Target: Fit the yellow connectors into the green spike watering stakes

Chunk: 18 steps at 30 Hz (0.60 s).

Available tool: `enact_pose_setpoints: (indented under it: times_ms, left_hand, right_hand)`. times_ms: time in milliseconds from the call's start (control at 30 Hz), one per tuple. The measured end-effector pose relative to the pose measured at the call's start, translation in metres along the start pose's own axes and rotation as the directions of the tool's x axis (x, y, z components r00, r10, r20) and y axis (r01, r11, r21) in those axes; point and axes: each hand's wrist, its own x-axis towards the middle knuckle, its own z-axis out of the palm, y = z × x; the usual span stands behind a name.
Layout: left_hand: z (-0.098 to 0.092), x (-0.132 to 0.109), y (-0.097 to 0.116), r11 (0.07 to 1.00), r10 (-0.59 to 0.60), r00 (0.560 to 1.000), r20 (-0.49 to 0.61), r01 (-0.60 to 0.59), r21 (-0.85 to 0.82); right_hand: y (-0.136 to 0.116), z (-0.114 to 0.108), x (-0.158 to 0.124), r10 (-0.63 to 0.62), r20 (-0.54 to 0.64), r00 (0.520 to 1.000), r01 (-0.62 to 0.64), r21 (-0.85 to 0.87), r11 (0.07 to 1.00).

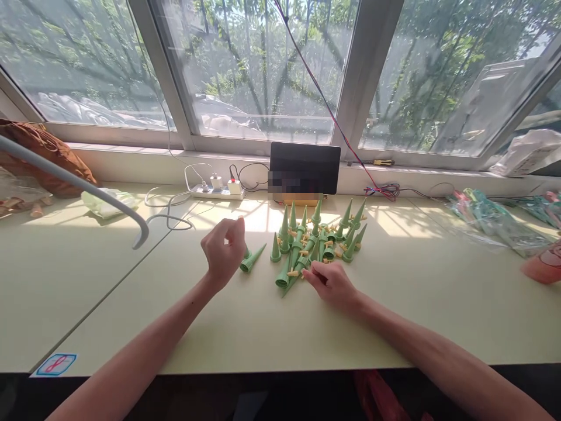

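Observation:
Several green cones with small yellow pegs form a pile in the middle of the table. My left hand is raised left of the pile, thumb and fingers pinched; what they hold, if anything, is too small to make out. Beside it a separate green cone lies on its side. My right hand is closed at the near edge of the pile, its fingertips by a yellow peg and a lying green cone. Whether it grips anything is hidden.
A dark screen stands behind the pile. A power strip with cables sits behind my left hand. Plastic bags and a reddish container lie at the right. A grey tube crosses the left side.

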Motion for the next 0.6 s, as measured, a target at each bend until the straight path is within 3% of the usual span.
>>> enact_pose_setpoints:
  times_ms: [167, 600]
  left_hand:
    - [0.007, -0.005, -0.009, 0.98, -0.197, 0.974, 0.107, 0.197, 0.012]
    - [0.017, -0.015, -0.019, 0.972, -0.232, 0.894, 0.384, 0.22, 0.076]
  right_hand:
    - [0.0, -0.002, 0.003, -0.019, -0.079, 0.997, 0.02, 0.017, 1.0]
    - [0.0, -0.016, 0.007, 0.027, -0.22, 0.975, -0.02, 0.035, 0.999]
